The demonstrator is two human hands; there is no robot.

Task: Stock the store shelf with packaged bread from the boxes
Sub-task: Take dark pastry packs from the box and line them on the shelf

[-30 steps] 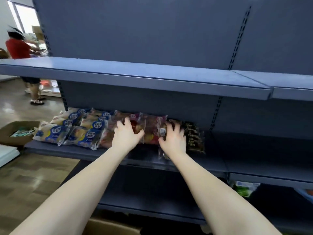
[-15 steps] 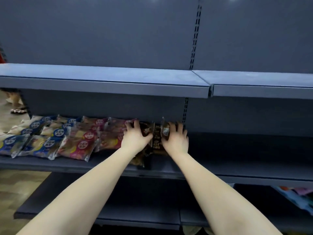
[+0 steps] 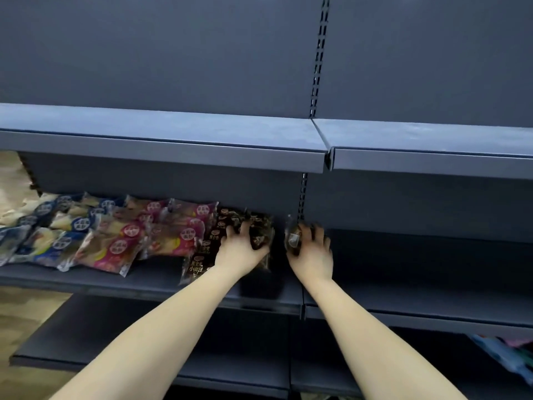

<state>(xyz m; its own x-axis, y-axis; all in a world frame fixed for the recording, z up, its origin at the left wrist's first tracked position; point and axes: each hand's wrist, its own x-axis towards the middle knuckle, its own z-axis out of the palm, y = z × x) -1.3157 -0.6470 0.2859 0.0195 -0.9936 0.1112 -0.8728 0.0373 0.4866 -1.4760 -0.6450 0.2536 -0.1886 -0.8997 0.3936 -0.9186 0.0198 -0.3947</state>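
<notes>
Both hands have slid apart since a moment ago, when they were close together on one dark pile. Now the left hand (image 3: 242, 251) stays on the dark bread packs (image 3: 209, 245), fingers curled over the top and thumb at the side, holding the pile in place. The right hand (image 3: 313, 254) has pulled to the right and grips a loose dark pack (image 3: 292, 238). A dark gap shows between that pack and the pile. I think the pile is being tidied and the one pack is getting its own spot, so the row can grow to the right.

All the bread lies on the middle shelf (image 3: 144, 280). The dark pile sits near the right end of its board, toward the back. The loose pack is by the slotted post (image 3: 302, 197), where the next board starts. Left of the pile come the pink bread packs (image 3: 173, 238), touching it, then the blue bread packs (image 3: 52, 235) at the left end. No box shows now. On the lower shelf (image 3: 230, 370), at the far right, lies a bright packet (image 3: 507, 356); I cannot tell what it is.
</notes>
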